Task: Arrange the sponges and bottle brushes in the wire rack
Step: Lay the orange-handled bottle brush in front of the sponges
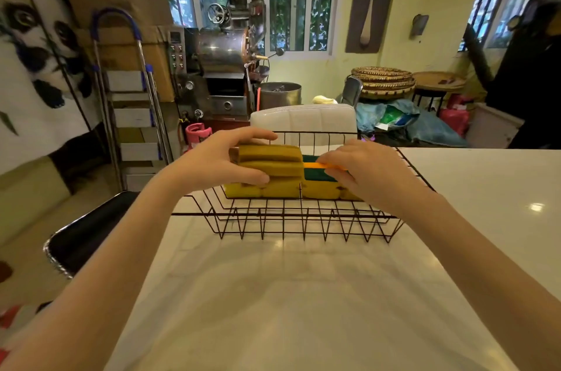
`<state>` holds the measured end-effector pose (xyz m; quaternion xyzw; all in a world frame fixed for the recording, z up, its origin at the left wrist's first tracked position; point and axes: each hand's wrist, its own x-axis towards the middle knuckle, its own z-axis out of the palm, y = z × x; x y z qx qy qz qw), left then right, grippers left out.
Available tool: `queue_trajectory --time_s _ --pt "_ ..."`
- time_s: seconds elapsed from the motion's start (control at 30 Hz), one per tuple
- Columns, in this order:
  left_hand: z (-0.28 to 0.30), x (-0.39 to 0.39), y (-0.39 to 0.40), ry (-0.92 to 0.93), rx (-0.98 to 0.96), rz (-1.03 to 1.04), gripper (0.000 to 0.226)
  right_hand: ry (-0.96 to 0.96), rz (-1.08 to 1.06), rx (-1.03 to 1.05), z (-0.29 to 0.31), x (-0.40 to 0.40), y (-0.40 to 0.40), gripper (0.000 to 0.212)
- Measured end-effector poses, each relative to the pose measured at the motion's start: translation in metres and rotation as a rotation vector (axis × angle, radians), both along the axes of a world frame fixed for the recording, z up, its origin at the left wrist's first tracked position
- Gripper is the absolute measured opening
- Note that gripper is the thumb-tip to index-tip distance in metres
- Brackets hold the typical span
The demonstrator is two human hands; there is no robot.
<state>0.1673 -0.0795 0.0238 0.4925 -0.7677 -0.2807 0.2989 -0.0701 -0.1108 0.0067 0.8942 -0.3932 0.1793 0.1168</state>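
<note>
A black wire rack [303,218] stands on the white table. Inside it lie several yellow sponges [282,188] in a row. My left hand [221,161] grips a stack of yellow sponges [271,162] on top of the row at the left, thumb in front and fingers over the back. My right hand [364,171] holds a thin orange handle [315,166] that lies over a yellow sponge with a green scrub top [318,174]. What the handle belongs to is hidden under my hand. A bit of purple [372,137] peeks out behind my right hand.
The white table [288,294] spreads in front of the rack and to its right. A white padded chair back [303,120] stands just behind the rack. A dark chair seat [88,234] sits at the table's left edge. A stepladder and a metal machine stand farther back.
</note>
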Motion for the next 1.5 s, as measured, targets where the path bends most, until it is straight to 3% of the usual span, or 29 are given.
queue_trajectory --time_s 0.07,0.13,0.2,0.23,0.3,0.37,0.43,0.53,0.67,0.8,0.87,0.93,1.03,1.1,1.2,1.4,1.5 --pt "0.003 0.003 -0.001 0.087 -0.023 0.016 0.053 -0.028 -0.026 -0.016 -0.001 0.005 -0.005 0.029" --pt "0.010 -0.001 -0.004 0.341 -0.043 0.036 0.056 -0.190 -0.043 -0.001 -0.002 0.010 -0.008 0.026" --pt "0.017 -0.010 -0.011 0.697 0.026 0.077 0.063 -0.576 -0.022 0.123 -0.003 0.017 -0.009 0.020" --pt "0.018 -0.014 -0.012 0.764 0.056 0.089 0.067 -0.812 0.006 0.233 -0.002 0.020 -0.008 0.016" --pt "0.014 -0.022 -0.009 0.512 0.033 0.096 0.062 -1.208 0.082 0.534 0.001 0.026 -0.003 0.013" --pt "0.003 -0.028 -0.005 0.208 0.029 0.042 0.053 -1.433 0.141 0.793 0.002 0.031 0.003 0.012" --pt "-0.008 -0.033 -0.005 0.128 0.057 -0.001 0.039 -1.549 0.160 0.943 0.000 0.035 0.007 0.013" --pt "-0.015 -0.039 -0.010 0.091 0.013 0.024 0.025 -1.621 0.145 1.010 -0.005 0.039 0.011 0.013" --pt "-0.022 -0.038 -0.014 0.047 -0.069 0.061 0.020 -1.490 0.035 0.977 -0.009 0.042 0.011 0.016" --pt "-0.026 -0.024 -0.021 -0.073 -0.113 0.140 0.020 -0.883 -0.098 1.066 0.009 0.028 0.015 0.023" --pt "-0.030 -0.018 -0.024 -0.138 -0.109 0.154 0.018 -0.625 -0.021 0.928 0.021 0.014 0.020 0.021" --pt "-0.034 -0.015 -0.027 -0.226 -0.099 0.154 0.016 -0.521 0.067 0.667 0.029 -0.001 0.020 0.024" --pt "-0.038 -0.014 -0.029 -0.321 -0.072 0.136 0.016 -0.298 0.001 0.372 0.028 -0.021 0.005 0.046" --pt "-0.038 -0.014 -0.030 -0.345 -0.057 0.121 0.019 -0.127 -0.066 0.363 0.019 -0.030 -0.011 0.059" --pt "-0.040 -0.017 -0.031 -0.386 -0.038 0.117 0.020 -0.128 -0.085 0.548 0.004 -0.035 -0.023 0.053" --pt "-0.044 -0.017 -0.033 -0.328 -0.061 0.138 0.021 -0.151 -0.111 0.547 -0.009 -0.037 -0.036 0.027" --pt "-0.046 -0.016 -0.036 -0.441 -0.025 0.113 0.011 -0.088 -0.141 0.582 -0.013 -0.036 -0.038 0.023"
